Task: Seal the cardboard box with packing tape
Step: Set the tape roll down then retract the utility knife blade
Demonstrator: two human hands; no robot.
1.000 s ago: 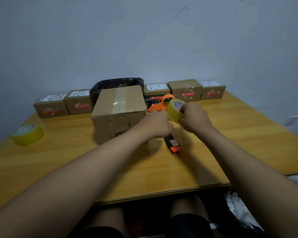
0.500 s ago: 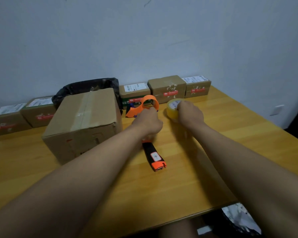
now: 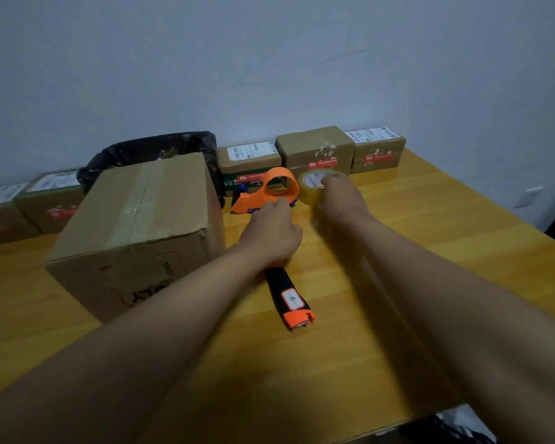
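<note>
A brown cardboard box [image 3: 135,232] stands on the wooden table [image 3: 430,267] at the left, with a strip of tape along its top seam. An orange tape dispenser [image 3: 269,190] with a black and orange handle [image 3: 289,299] lies to the right of the box. My left hand [image 3: 273,232] rests on the dispenser where the handle meets the round holder, fingers curled over it. Just right of the holder, my right hand [image 3: 337,200] grips a yellowish roll of packing tape [image 3: 311,185], which touches the table.
A black plastic bag [image 3: 154,149] sits behind the box. Several small taped parcels [image 3: 314,149] line the wall at the back of the table. The table's front edge runs across the bottom right.
The tape roll has gone from held up between both hands down to the table beside the dispenser. My left hand has moved onto the dispenser. The camera has shifted right and closer.
</note>
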